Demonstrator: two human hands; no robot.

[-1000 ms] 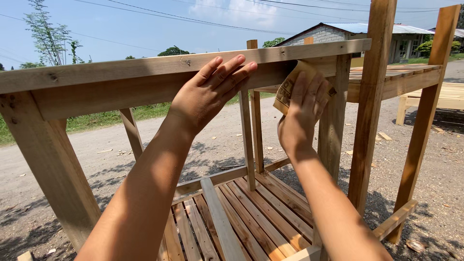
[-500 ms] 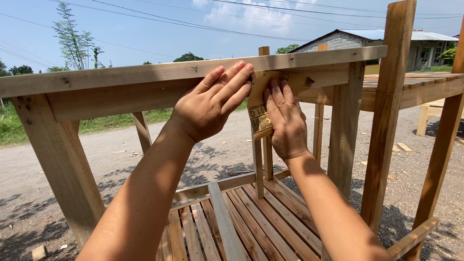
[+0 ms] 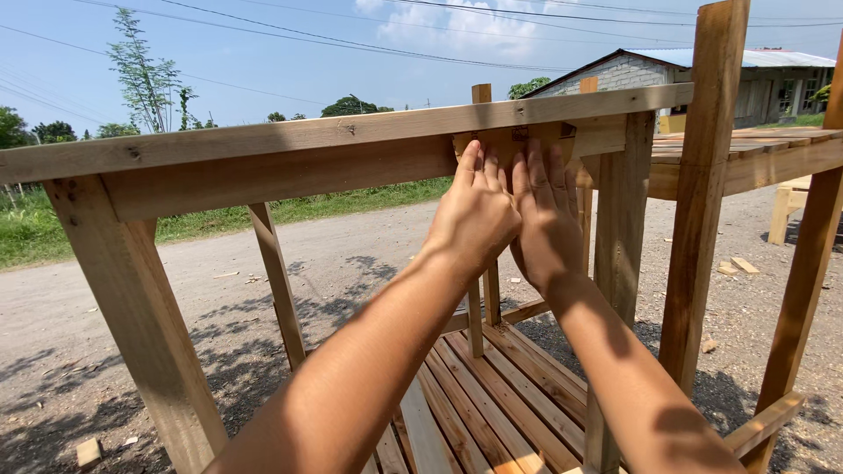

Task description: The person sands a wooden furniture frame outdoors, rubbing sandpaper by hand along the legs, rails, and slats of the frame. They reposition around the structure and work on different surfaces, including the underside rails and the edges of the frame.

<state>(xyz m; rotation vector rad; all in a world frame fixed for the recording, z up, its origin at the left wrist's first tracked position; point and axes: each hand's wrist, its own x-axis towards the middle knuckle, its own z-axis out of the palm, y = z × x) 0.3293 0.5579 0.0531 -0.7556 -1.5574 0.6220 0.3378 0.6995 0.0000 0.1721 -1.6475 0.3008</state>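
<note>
A brown sheet of sandpaper [image 3: 516,140] lies flat against the side rail [image 3: 281,175] of a bare wooden frame, just under its top board [image 3: 263,139]. My left hand [image 3: 476,215] and my right hand [image 3: 544,219] are side by side, palms and straight fingers pressed on the sheet. The hands cover most of it; only its upper edge shows above the fingertips.
A slatted lower shelf [image 3: 492,404] sits below my arms. A thick leg [image 3: 140,325] stands at the left and a tall post [image 3: 702,193] at the right. Another wooden platform [image 3: 755,154] is behind it. Wood scraps [image 3: 88,452] lie on the gravel.
My right hand brought the sandpaper left and down onto the rail. My left hand slid from the top board onto the sheet, and both hands now lie flat on it.
</note>
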